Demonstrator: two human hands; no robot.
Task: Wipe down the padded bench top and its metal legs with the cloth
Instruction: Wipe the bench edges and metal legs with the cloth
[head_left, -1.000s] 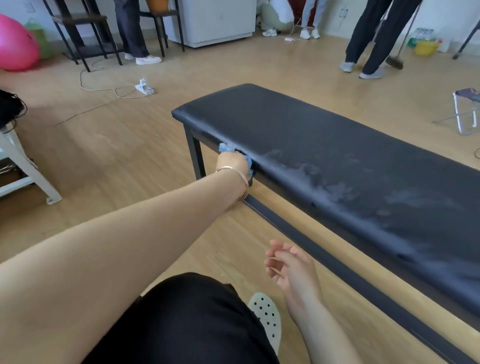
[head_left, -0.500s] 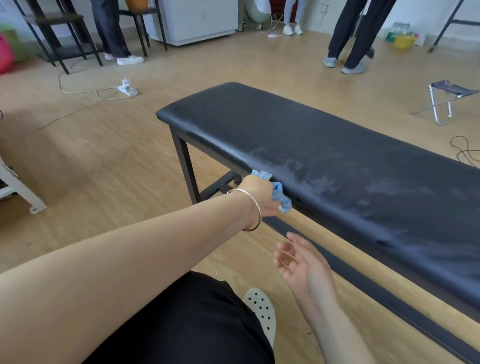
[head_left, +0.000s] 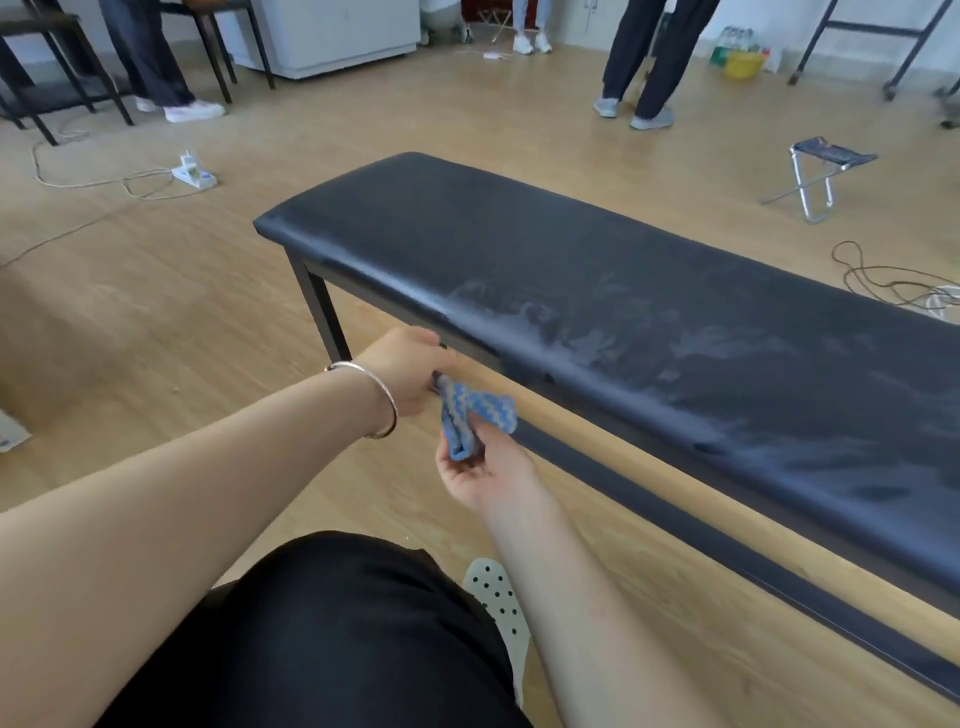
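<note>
Bench top (head_left: 597, 270), padded and black, runs across a pale wooden floor (head_left: 156, 322) from its near-left corner away to the right, with dull smeared patches along the front half. A black metal leg (head_left: 323, 312) stands under that corner, and a low rail (head_left: 675, 512) runs along the floor below the front edge. Beyond the bench's left end a white power strip (head_left: 195, 175) lies on its looped cord. Past the right part stand a small folding stool (head_left: 823, 171) and a loose coil of cable (head_left: 883, 283). People (head_left: 654, 57) stand behind the bench, near a white cabinet (head_left: 337, 31).

The blue zigzag cloth (head_left: 475, 410) hangs just below the bench's front edge, off the padding. The left hand (head_left: 410, 366), with a bracelet (head_left: 382, 410) on the wrist, has its fingers curled over the cloth's upper end by the frame. The right hand (head_left: 483, 467) pinches the lower folds between thumb and fingers.

Half a second ago the left hand alone pressed the cloth to the bench's front edge while the right hand hung free below, fingers loose. The right hand has since come up to take hold, and the cloth has left the edge.

A yellow basket (head_left: 745, 66) sits far behind the bench by the wall. Bottles show at it, but whether they are in it or behind it cannot be told.
</note>
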